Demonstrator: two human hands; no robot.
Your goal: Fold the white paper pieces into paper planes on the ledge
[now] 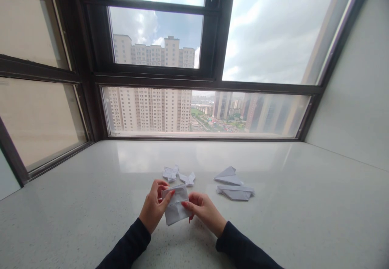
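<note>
A folded sheet of white paper [175, 214], roughly rectangular with creases across it, is held up between both hands over the sill. My left hand [154, 204] pinches its left upper edge, thumb on the near face and fingers behind. On the right edge, my right hand [206, 211] grips it with the thumb in front; some of its fingers are hidden behind the paper. Just beyond the hands lie two small folded paper shapes, one on the left [170, 173] and another [187, 178] beside it.
Two paper planes rest to the right, a farther one [228, 176] and a nearer one [236, 192]. They lie on a pale speckled windowsill [288, 220]. Dark window frames [206, 83] bound the sill at the back and left, and a white wall [352, 99] stands at right.
</note>
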